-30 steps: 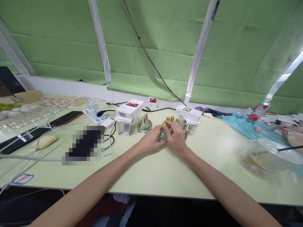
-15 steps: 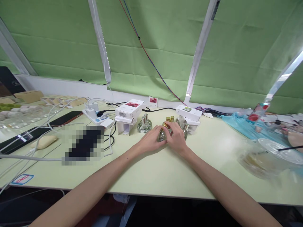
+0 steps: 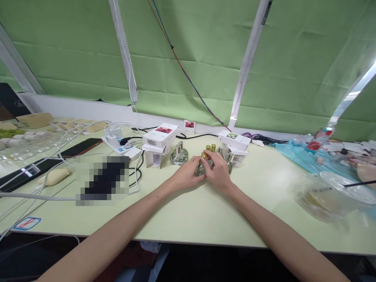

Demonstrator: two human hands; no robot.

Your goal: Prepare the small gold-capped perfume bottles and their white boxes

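Note:
A small clear glass bottle with a gold cap point(image 3: 201, 166) stands on the pale green table point(image 3: 188, 211). My left hand point(image 3: 185, 177) wraps the bottle's body from the left. My right hand point(image 3: 217, 169) pinches the gold cap from the right. Behind them stand two more gold-capped bottles point(image 3: 210, 149) and a round silver-capped bottle point(image 3: 179, 153).
White cartons are stacked at the left point(image 3: 160, 138) and at the right point(image 3: 235, 141) of the bottles. A power strip with cables point(image 3: 121, 148), phones point(image 3: 82, 146) and a pixelated patch lie at left. A blue bag point(image 3: 296, 153) and clear plastic containers point(image 3: 329, 196) sit at right.

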